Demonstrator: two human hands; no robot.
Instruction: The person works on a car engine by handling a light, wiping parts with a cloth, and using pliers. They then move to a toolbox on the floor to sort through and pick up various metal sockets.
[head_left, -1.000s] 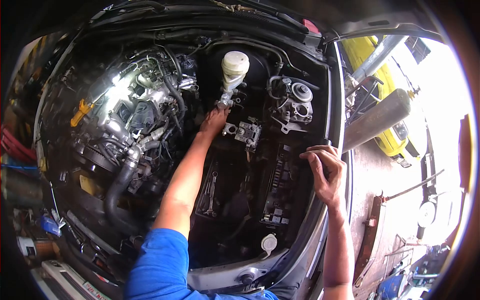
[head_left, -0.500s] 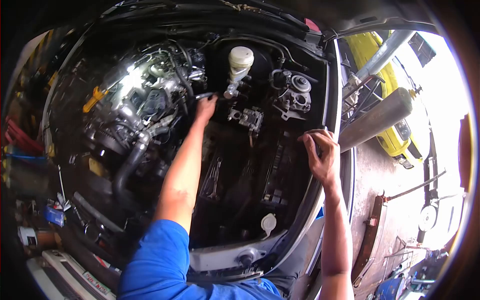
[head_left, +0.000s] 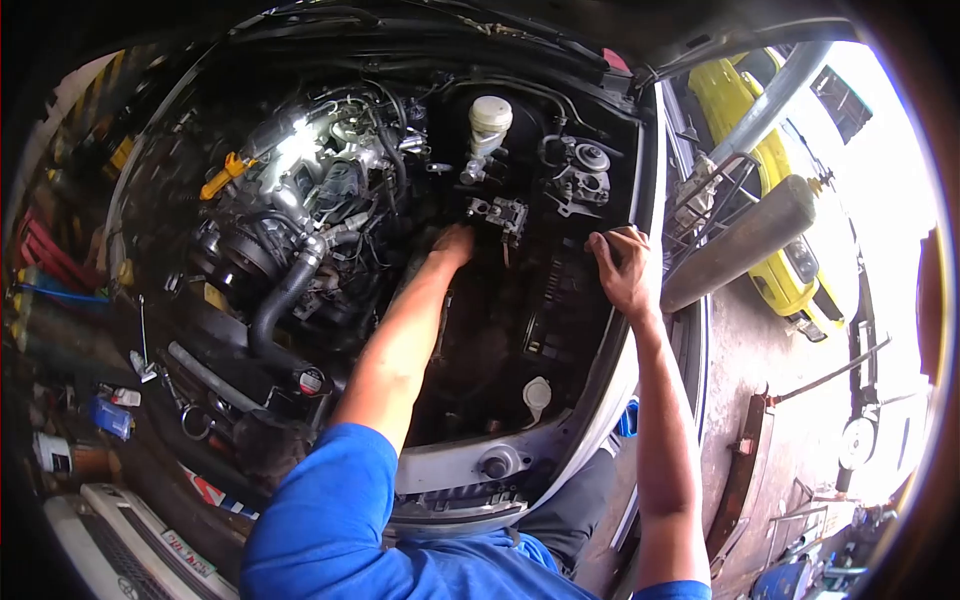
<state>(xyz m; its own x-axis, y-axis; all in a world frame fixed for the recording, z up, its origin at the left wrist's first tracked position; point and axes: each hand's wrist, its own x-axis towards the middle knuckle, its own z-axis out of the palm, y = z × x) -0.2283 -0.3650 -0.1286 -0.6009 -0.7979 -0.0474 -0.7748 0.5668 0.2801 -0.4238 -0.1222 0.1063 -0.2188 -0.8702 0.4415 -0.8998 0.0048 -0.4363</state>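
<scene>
The dark, grimy open engine bay [head_left: 560,330] carried a white-capped plastic reservoir [head_left: 490,118] near its back wall. A thick black rubber hose [head_left: 283,300] lay across its left side. A small white round cap [head_left: 537,393] sat near the front edge.

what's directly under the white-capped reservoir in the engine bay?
Below the white-capped plastic reservoir sits a metal cylinder body, then a small grey metal bracket block. The left hand reaches in beside that block; its fingertips and whatever lies beneath them are lost in shadow.
</scene>
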